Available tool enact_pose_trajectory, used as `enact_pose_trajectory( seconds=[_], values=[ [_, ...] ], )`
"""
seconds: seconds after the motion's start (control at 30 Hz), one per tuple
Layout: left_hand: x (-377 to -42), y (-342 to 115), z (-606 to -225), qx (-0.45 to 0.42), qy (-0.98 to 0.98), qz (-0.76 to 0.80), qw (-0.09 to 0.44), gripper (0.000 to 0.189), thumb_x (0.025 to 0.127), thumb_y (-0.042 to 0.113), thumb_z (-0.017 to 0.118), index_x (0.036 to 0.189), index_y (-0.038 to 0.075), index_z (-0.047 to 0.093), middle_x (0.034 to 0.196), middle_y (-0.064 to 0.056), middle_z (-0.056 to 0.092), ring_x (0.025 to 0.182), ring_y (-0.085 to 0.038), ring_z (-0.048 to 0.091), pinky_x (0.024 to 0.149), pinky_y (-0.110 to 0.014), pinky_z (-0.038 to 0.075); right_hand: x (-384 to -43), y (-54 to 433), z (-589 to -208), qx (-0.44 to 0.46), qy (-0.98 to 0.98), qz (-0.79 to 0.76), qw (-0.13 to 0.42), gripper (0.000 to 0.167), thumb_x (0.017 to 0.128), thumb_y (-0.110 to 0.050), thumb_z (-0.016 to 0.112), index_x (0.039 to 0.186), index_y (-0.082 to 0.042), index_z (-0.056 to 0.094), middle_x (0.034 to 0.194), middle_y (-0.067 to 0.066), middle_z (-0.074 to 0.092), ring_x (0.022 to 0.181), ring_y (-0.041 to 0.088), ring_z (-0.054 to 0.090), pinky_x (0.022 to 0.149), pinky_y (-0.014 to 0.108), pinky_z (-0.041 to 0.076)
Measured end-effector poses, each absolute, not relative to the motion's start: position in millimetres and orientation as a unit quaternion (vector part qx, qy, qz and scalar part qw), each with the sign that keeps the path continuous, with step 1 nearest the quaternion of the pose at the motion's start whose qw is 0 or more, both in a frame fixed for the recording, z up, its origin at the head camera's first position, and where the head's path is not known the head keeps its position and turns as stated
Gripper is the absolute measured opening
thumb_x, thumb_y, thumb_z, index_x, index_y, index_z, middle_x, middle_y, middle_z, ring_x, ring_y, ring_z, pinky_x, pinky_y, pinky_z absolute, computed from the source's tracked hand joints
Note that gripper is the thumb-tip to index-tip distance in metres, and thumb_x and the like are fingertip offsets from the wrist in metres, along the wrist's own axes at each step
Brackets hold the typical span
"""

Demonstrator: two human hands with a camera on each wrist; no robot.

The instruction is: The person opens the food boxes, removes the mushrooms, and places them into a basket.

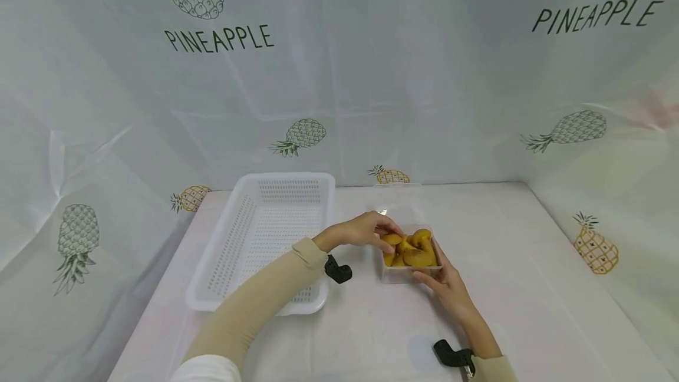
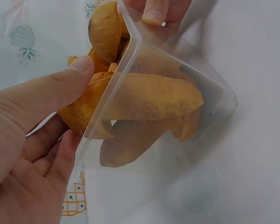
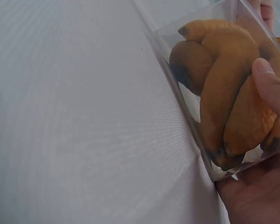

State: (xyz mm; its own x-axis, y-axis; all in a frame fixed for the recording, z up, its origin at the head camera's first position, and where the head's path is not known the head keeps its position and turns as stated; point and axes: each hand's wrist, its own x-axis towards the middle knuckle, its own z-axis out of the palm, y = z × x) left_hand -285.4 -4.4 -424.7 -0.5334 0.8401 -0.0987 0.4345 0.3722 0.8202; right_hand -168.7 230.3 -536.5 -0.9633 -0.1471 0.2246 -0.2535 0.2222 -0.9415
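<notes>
A clear plastic box (image 1: 398, 276) full of yellow-orange, curved, banana-like pieces (image 3: 224, 88) with dark tips stands on the table. My left hand (image 1: 366, 230) reaches over its left side from above. In the left wrist view, the thumb and fingers of that hand pinch one yellow-orange piece (image 2: 79, 112) at the box's rim. Against the box's right and near walls, my right hand (image 1: 451, 287) grips it, thumb on the near wall in the right wrist view. Exactly what kind of food the pieces are, I cannot tell.
Left of the box lies a large white perforated plastic basket (image 1: 329, 193), partly covered by the left sleeve (image 1: 265, 287). The box's clear lid (image 1: 398, 202) stands raised behind it. A pineapple-print sheet (image 1: 424, 105) hangs at the table's back.
</notes>
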Motion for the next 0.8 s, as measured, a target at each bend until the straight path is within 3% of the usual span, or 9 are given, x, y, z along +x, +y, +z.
enact_pose_trajectory(
  seconds=[0.43,0.7,0.8],
  values=[
    [-285.4,-3.1,-424.6,0.433,0.798,0.347,0.235,0.042,0.088,0.011,0.078,0.127,0.002,0.066,0.128,-0.005,0.065,0.109,-0.006,0.060,0.098,-0.021,0.047,-168.6,230.5,-538.5,0.128,-0.777,0.615,0.040,0.090,0.096,-0.008,0.068,0.161,-0.015,0.007,0.165,0.015,0.008,0.144,0.042,0.020,0.097,0.010,0.039],
    [-287.6,-2.2,-418.5,0.438,0.780,0.381,0.233,0.041,0.091,0.010,0.074,0.128,-0.002,0.063,0.129,-0.009,0.064,0.117,-0.014,0.059,0.096,-0.019,0.048,-168.2,230.6,-537.6,0.131,-0.778,0.613,0.041,0.089,0.096,-0.007,0.067,0.161,-0.010,0.006,0.165,0.017,0.009,0.143,0.042,0.022,0.097,0.010,0.040],
    [-288.0,-1.2,-413.3,0.441,0.775,0.391,0.228,0.040,0.091,0.009,0.074,0.128,-0.002,0.063,0.128,-0.010,0.064,0.118,-0.016,0.059,0.094,-0.018,0.050,-168.4,231.2,-537.5,0.130,-0.780,0.611,0.041,0.089,0.096,-0.007,0.067,0.161,-0.013,0.006,0.165,0.017,0.009,0.143,0.042,0.022,0.096,0.009,0.040]
  ],
)
